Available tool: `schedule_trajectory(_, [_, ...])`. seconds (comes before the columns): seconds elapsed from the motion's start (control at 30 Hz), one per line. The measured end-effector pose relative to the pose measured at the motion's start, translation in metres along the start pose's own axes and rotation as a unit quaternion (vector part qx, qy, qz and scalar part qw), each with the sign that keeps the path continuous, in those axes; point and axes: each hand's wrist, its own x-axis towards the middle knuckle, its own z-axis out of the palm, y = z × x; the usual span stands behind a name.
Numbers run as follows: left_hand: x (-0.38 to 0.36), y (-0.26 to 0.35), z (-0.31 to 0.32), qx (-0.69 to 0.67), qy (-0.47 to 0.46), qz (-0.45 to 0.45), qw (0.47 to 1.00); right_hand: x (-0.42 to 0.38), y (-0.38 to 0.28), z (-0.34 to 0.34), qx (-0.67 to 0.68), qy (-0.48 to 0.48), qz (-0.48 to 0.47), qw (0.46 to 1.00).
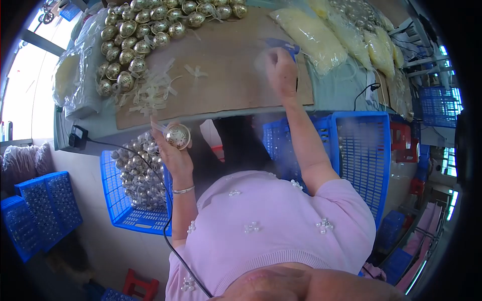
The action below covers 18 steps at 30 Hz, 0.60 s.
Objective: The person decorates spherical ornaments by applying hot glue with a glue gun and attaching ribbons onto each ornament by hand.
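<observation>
My left hand (174, 158) is raised at the table's front edge, its fingers closed around a gold perforated metal ball (177, 136) with a flared rim. A pale strip shows beside that ball. Over the right part of the cardboard, my right hand (282, 72) is curled into a fist around what looks like a blue glue gun (285, 45); its handle is hidden in my fingers. Short translucent ribbon strips (153, 93) lie in a loose pile on the cardboard (228, 80). Behind them, many similar gold balls (135, 42) are massed at the back left.
Bags of pale yellow sticks or strips (314, 37) lie at the back right. Below the table stand a blue crate (113, 200) full of metal balls and another blue crate (364, 165). A black cable (125, 148) hangs from the table's left corner across my left side.
</observation>
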Motion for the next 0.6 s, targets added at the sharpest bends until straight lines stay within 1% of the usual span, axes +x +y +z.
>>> schedule_trajectory(0.03, [0.000,-0.002,-0.002,0.004,0.006,-0.002,1.000,-0.010,-0.021,0.012,0.065,-0.050,0.030,0.996])
schedule_trajectory(0.1, [0.002,-0.005,-0.004,0.010,0.016,-0.004,1.000,-0.023,-0.047,0.047,0.091,-0.159,0.102,0.978])
schedule_trajectory(0.17, [0.003,-0.007,-0.008,0.017,0.005,-0.003,1.000,-0.027,-0.054,0.089,0.090,-0.223,0.158,0.958])
schedule_trajectory(0.27, [0.003,-0.005,-0.013,0.025,0.004,0.002,1.000,-0.025,-0.058,0.132,0.160,-0.239,0.154,0.945])
schedule_trajectory(0.37, [0.003,-0.001,-0.014,0.035,0.000,0.005,0.999,-0.021,-0.053,0.142,0.240,-0.226,0.077,0.941])
schedule_trajectory(0.4, [0.004,-0.001,-0.015,0.041,0.001,0.011,0.999,-0.018,-0.056,0.133,0.266,-0.252,0.054,0.929])
schedule_trajectory(0.47, [0.003,-0.001,-0.018,0.050,0.005,0.007,0.999,-0.015,-0.068,0.094,0.316,-0.311,0.017,0.896])
schedule_trajectory(0.53, [0.008,0.001,-0.017,0.056,0.003,-0.003,0.998,-0.010,-0.080,0.048,0.347,-0.414,-0.031,0.841])
schedule_trajectory(0.57, [0.012,-0.001,-0.017,0.058,-0.019,-0.003,0.998,-0.012,-0.087,0.031,0.362,-0.461,-0.052,0.809])
schedule_trajectory(0.6, [0.016,-0.004,-0.017,0.060,-0.043,-0.004,0.997,-0.017,-0.095,0.019,0.387,-0.491,-0.053,0.779])
